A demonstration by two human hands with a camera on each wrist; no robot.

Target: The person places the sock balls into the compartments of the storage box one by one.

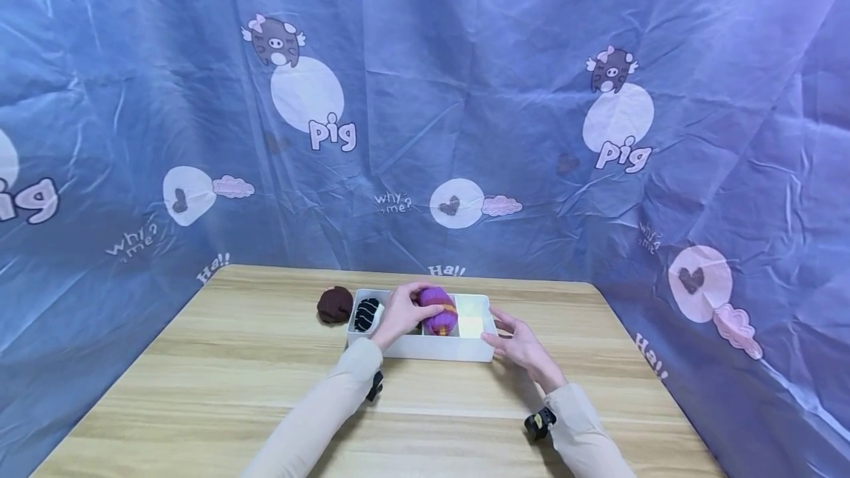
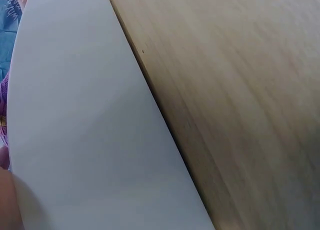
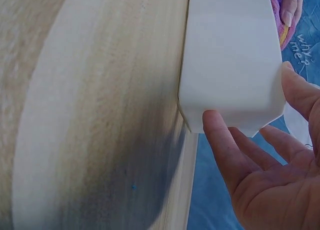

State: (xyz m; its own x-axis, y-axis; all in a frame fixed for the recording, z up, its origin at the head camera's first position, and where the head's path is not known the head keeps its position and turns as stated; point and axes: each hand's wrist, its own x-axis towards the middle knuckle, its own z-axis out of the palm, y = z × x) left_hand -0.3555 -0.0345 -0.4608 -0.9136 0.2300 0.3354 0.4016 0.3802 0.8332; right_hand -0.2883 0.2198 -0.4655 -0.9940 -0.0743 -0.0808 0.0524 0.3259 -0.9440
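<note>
A white divided box stands on the wooden table. My left hand reaches over its front rim and grips a rolled-up purple sock with orange stripes from above, at the middle compartment. A black sock with white lines lies in the left compartment. My right hand holds the box's right end, thumb at the front rim and spread fingers against the end wall. In the left wrist view the box's front wall hides nearly all of the left hand.
A dark brown rolled-up sock lies on the table, just left of the box. The right compartment shows its pale floor. A blue printed curtain hangs behind the table and along its right side.
</note>
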